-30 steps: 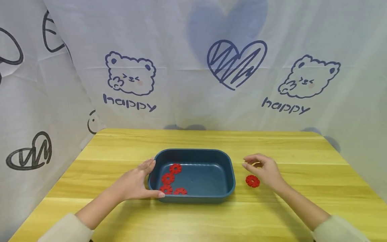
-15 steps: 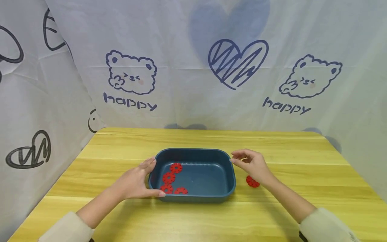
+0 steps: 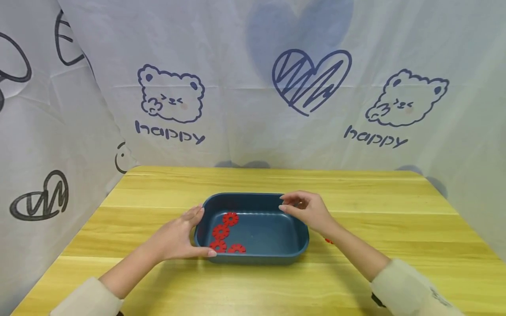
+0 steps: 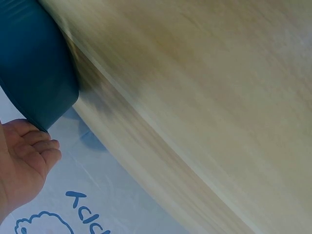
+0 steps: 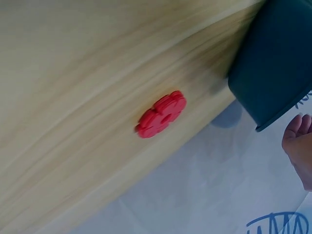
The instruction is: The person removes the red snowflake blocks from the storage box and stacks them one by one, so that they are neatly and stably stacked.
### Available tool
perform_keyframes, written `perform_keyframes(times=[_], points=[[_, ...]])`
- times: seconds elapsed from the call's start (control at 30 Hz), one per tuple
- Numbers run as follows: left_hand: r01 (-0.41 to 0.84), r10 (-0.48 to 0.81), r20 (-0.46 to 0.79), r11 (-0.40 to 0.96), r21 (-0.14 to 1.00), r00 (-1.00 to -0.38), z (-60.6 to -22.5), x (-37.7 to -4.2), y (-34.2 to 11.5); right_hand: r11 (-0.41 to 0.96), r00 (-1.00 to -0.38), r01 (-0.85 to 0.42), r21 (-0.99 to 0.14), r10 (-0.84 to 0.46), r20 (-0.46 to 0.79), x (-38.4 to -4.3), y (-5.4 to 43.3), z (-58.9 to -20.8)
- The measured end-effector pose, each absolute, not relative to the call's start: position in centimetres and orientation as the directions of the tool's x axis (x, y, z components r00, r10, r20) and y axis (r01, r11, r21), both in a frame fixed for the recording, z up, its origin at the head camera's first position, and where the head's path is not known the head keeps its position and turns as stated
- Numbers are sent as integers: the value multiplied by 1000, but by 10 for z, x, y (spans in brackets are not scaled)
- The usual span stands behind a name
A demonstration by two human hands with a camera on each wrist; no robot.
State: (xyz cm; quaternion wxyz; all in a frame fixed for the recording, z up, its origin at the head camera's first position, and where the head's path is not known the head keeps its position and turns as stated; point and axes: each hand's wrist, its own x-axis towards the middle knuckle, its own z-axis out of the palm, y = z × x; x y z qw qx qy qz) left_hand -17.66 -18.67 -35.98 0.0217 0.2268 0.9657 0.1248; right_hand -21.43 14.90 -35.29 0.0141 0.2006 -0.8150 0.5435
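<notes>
A dark blue rectangular plastic tub (image 3: 257,260) sits mid-table. My left hand (image 3: 179,239) holds its left end, thumb along the front rim and fingers at the left rim. In the left wrist view, that hand's fingers curl at the tub's edge. Several red notched interlocking discs (image 3: 220,231) lie inside the tub on its left side. My right hand (image 3: 310,211) hovers over the tub's back right corner, thumb and fingers bent and slightly apart, with nothing visible between them. Another red disc (image 5: 162,114) lies on the table right of the tub, mostly hidden by my right forearm in the head view.
The light wood table (image 3: 138,193) reaches back to a white cloth (image 3: 237,123) printed with bears, a heart and lettering. A second cloth wall (image 3: 47,118) hangs along the left side.
My right hand has moved left from above the loose disc to over the tub's right end. That disc stays on the table, now mostly covered by the forearm. My left hand has stayed put.
</notes>
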Motion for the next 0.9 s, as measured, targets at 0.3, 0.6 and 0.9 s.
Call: perform_keyframes(times=[0.3,0.6,0.9], points=[[441,449,24,865,241,-893,-359,-177,-187,317,-849,-434,-843,-458,265,-213,126,-352],[451,456,36,861,237,-889,-360,-177,-187,321,-790,-473,-820,-566,234,-214,106,-360],[440,444,44,864,245,-895,-362,-177,-186,374,-746,-473,-798,-652,136,-214,93,-373]])
